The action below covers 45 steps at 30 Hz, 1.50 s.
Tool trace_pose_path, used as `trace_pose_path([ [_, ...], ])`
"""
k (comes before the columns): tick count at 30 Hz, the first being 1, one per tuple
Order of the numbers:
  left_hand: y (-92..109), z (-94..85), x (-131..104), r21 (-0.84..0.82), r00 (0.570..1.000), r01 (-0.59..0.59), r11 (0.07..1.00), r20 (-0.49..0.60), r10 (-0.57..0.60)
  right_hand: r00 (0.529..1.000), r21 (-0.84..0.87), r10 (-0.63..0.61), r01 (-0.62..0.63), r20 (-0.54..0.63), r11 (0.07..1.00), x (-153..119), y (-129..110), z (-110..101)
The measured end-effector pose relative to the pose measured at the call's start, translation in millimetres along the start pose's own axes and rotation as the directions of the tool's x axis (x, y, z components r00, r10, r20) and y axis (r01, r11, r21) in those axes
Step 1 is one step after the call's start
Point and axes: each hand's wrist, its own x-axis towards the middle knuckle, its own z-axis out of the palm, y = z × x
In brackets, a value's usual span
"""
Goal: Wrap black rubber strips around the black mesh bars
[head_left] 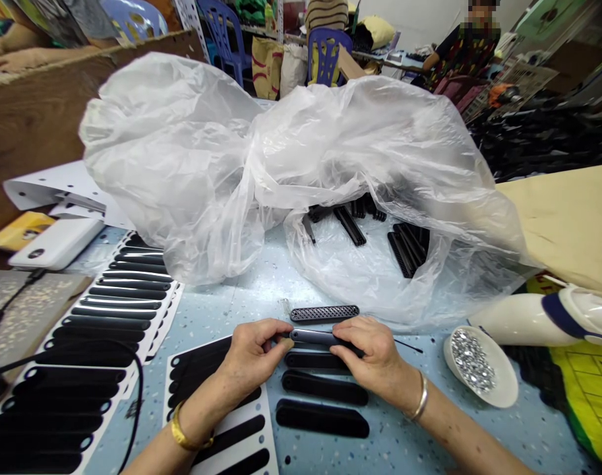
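A dark, glossy strip with a round hole near its left end (310, 337) spans the gap between my two hands. My left hand (255, 353) pinches its left end between thumb and fingers. On its right end, my right hand (367, 349) closes with thumb and fingertips. Just beyond lies a black piece with a lattice surface (325, 313). Nearer to me, several black strips (325, 387) lie in a column. A sheet of black adhesive strips (231, 439) sits under my left forearm. A thin dark rod (408, 346) pokes out past my right hand.
A large clear plastic bag (196, 152) with black pieces (409, 247) spreads across the back. To the right are a white bowl of shiny bits (507, 389) and a white bottle (518, 316). More strip sheets (58, 396), a cable (140, 389) and a white power bank (58, 243) lie left.
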Motion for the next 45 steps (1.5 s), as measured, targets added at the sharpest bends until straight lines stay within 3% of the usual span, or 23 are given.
trace_pose_path([
  [9, 1.0, 0.0, -1.4, 0.008, 0.999, -0.035, 0.999, -0.017, 0.035, 1.0, -0.014, -0.008, 0.008, 0.002, 1.0, 2.5, -2.4, -0.4],
  [13, -3.0, 2.4, -2.9, 0.03, 0.99, -0.123, 0.992, -0.065, 0.125, 1.0, -0.009, 0.002, -0.002, 0.011, 1.0, 2.9, -1.4, -0.3],
  [25, -2.8, -0.6, 1.1, 0.077, 0.927, -0.373, 0.924, 0.001, 0.374, 1.0, 0.014, 0.008, -0.008, -0.001, 1.0, 1.0, 0.2, 2.1],
  [33, -6.1, 1.5, -1.6, 0.087, 0.971, -0.221, 0.971, -0.072, 0.227, 1.0, 0.015, -0.001, 0.001, -0.019, 1.0, 0.9, 0.6, 2.8],
  [40, -7.3, 4.1, 0.9, 0.096, 0.9, -0.424, 0.9, -0.067, 0.431, 1.0, 0.054, 0.014, -0.013, -0.014, 0.998, 0.7, 2.2, 3.1],
  [45, -11.3, 5.6, 1.4, 0.168, 0.835, -0.527, 0.833, -0.083, 0.544, 0.994, 0.231, 0.102, -0.091, -0.035, 0.969, -1.6, 10.7, 2.8],
])
